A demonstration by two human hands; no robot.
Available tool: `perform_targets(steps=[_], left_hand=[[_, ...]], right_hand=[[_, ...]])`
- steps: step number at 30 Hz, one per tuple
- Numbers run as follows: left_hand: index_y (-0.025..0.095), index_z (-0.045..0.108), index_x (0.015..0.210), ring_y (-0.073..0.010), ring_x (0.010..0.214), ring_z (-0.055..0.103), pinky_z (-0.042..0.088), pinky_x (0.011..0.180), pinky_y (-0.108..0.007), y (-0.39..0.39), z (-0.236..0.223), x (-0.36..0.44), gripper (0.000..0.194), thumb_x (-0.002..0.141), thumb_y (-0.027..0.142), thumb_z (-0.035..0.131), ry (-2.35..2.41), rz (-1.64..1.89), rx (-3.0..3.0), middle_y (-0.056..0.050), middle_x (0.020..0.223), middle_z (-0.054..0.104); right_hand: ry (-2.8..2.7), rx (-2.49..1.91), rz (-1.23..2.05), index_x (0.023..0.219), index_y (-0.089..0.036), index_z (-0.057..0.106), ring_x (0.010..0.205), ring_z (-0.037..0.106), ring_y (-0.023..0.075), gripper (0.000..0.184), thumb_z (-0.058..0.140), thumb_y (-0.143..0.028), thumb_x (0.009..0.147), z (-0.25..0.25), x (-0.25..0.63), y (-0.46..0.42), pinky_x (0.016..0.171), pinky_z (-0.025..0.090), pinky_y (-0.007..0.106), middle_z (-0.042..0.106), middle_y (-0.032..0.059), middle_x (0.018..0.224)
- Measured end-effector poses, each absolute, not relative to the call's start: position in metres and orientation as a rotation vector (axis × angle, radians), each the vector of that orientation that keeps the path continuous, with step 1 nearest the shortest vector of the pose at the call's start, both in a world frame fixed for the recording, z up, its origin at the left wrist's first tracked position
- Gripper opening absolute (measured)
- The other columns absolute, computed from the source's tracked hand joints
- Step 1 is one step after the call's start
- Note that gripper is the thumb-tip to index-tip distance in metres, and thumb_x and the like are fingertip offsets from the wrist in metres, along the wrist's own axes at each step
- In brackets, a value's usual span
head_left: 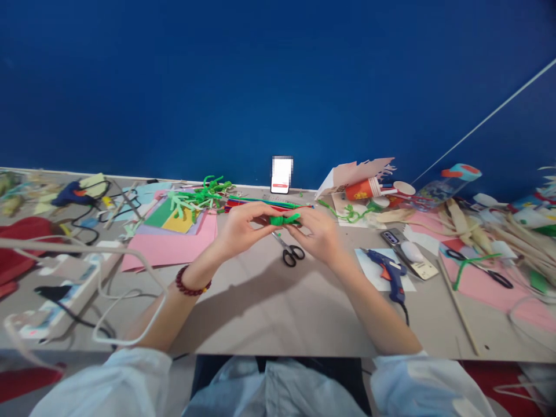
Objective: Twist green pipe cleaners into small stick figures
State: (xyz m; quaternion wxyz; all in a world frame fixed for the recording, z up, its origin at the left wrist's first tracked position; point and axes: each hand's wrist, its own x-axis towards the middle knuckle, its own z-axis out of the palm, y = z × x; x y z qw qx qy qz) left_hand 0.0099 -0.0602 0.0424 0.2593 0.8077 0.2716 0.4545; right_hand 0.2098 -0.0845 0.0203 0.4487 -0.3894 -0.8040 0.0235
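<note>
My left hand [243,224] and my right hand [313,233] meet above the table, and their fingertips pinch a twisted green pipe cleaner [285,219] between them. Part of the twist is hidden by my fingers. Just below my hands, a pair of black-handled scissors [289,253] lies on the bare table. A dark red bead bracelet [192,281] circles my left wrist.
Coloured card sheets [169,246] and bent green pipe cleaners [200,197] lie to the left. A blue glue gun [390,275] rests on white paper to the right. A power strip [65,295] with white cables sits left; wooden sticks and craft clutter lie right.
</note>
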Motion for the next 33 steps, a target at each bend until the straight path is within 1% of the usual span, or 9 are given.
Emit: perform_targets(steps=[2, 4, 7, 9, 12, 19, 23, 27, 33], left_hand=[[0.017, 0.071, 0.096, -0.0147, 0.083, 0.068, 0.059, 0.070, -0.023, -0.060, 0.042, 0.009, 0.016, 0.083, 0.025, 0.065, 0.667, 1.257, 2.286, -0.008, 0.092, 0.073], [0.018, 0.071, 0.096, -0.0153, 0.086, 0.068, 0.058, 0.074, -0.026, -0.059, 0.041, 0.009, 0.014, 0.084, 0.022, 0.064, 0.616, 1.280, 2.379, -0.007, 0.091, 0.073], [0.020, 0.070, 0.096, -0.0162, 0.089, 0.068, 0.057, 0.081, -0.029, -0.059, 0.040, 0.009, 0.014, 0.085, 0.018, 0.062, 0.543, 1.304, 2.496, -0.007, 0.091, 0.073], [0.020, 0.070, 0.097, -0.0162, 0.089, 0.068, 0.057, 0.081, -0.029, -0.058, 0.039, 0.010, 0.016, 0.085, 0.017, 0.060, 0.501, 1.300, 2.533, -0.007, 0.091, 0.073], [0.021, 0.070, 0.099, -0.0158, 0.088, 0.068, 0.057, 0.080, -0.027, -0.057, 0.035, 0.009, 0.017, 0.086, 0.018, 0.059, 0.498, 1.286, 2.558, -0.007, 0.092, 0.073], [0.021, 0.068, 0.102, -0.0174, 0.089, 0.069, 0.056, 0.079, -0.029, -0.051, 0.030, 0.007, 0.018, 0.086, 0.024, 0.061, 0.584, 1.252, 2.652, -0.008, 0.095, 0.074], [0.020, 0.069, 0.100, -0.0171, 0.090, 0.069, 0.056, 0.081, -0.028, -0.051, 0.030, 0.006, 0.017, 0.085, 0.025, 0.062, 0.625, 1.240, 2.590, -0.007, 0.094, 0.074], [0.019, 0.071, 0.100, -0.0160, 0.085, 0.069, 0.058, 0.072, -0.024, -0.051, 0.029, 0.006, 0.021, 0.082, 0.029, 0.066, 0.655, 1.235, 2.411, -0.007, 0.094, 0.075], [0.019, 0.074, 0.096, -0.0151, 0.075, 0.070, 0.060, 0.062, -0.021, -0.056, 0.033, 0.009, 0.025, 0.076, 0.034, 0.072, 0.753, 1.201, 2.190, -0.007, 0.092, 0.075]], right_hand=[[-1.919, -1.027, 0.488, 0.096, -0.019, 0.068, 0.080, 0.064, 0.0172, 0.017, 0.058, -0.025, 0.083, 0.027, 0.212, -0.084, 0.069, 0.050, 0.029, 0.072, 0.0062, 0.094], [-1.800, -1.075, 0.907, 0.084, -0.016, 0.069, 0.067, 0.063, 0.0149, 0.020, 0.053, -0.028, 0.083, 0.033, 0.215, -0.083, 0.061, 0.050, 0.027, 0.070, 0.0052, 0.080], [-1.612, -1.110, 1.392, 0.074, -0.014, 0.069, 0.056, 0.061, 0.0133, 0.040, 0.042, -0.039, 0.090, 0.040, 0.219, -0.082, 0.053, 0.048, 0.026, 0.069, 0.0068, 0.071], [-1.598, -1.080, 1.580, 0.076, -0.014, 0.069, 0.057, 0.061, 0.0132, 0.042, 0.048, -0.048, 0.088, 0.041, 0.219, -0.083, 0.052, 0.048, 0.025, 0.070, 0.0078, 0.073], [-1.607, -1.003, 1.647, 0.079, -0.015, 0.069, 0.058, 0.060, 0.0116, 0.038, 0.062, -0.052, 0.080, 0.037, 0.217, -0.083, 0.052, 0.046, 0.023, 0.070, 0.0056, 0.073], [-1.616, -1.082, 1.308, 0.072, -0.017, 0.062, 0.055, 0.050, 0.0088, 0.031, 0.065, -0.047, 0.077, 0.025, 0.210, -0.079, 0.052, 0.039, 0.022, 0.059, -0.0015, 0.064], [-1.726, -1.124, 0.912, 0.069, -0.017, 0.059, 0.061, 0.050, 0.0109, 0.025, 0.059, -0.038, 0.083, 0.027, 0.204, -0.084, 0.057, 0.040, 0.023, 0.058, -0.0008, 0.066], [-1.866, -1.117, 0.484, 0.071, -0.017, 0.060, 0.067, 0.054, 0.0138, 0.019, 0.056, -0.028, 0.087, 0.031, 0.200, -0.092, 0.061, 0.041, 0.025, 0.062, 0.0018, 0.070], [-1.990, -1.052, 0.022, 0.081, -0.019, 0.062, 0.078, 0.058, 0.0190, 0.017, 0.052, -0.026, 0.092, 0.028, 0.200, -0.095, 0.068, 0.045, 0.029, 0.067, 0.0060, 0.077]])
